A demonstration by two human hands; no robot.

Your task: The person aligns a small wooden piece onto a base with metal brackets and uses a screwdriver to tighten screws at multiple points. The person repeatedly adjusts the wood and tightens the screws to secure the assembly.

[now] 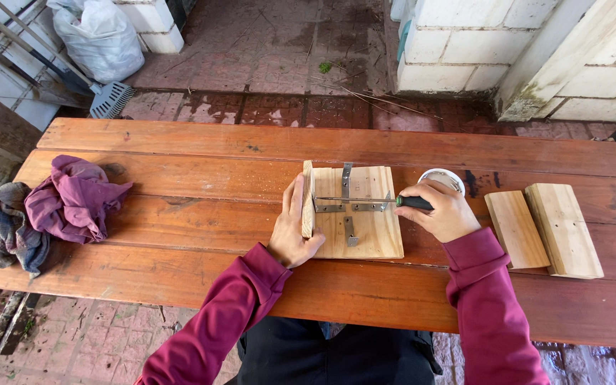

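1. The person wears a long-sleeved top in a deep maroon red.
2. Both sleeves reach the wrists and end in plain, slightly gathered cuffs.
3. The sleeve fabric looks soft, with loose folds along the forearms.
4. The left hand (292, 232) and right hand (442, 212) are bare, without gloves.
5. Dark, near-black clothing covers the lap.

Reddish-brown plank table (180, 242); pale yellow wood board (365, 232) with grey metal brackets (347, 207); black-and-green screwdriver handle (415, 202); maroon sleeves (490, 314); at nine o'clock a purple cloth (73, 199) over a grey rag (8, 235); at three o'clock two tan blocks (543, 228)
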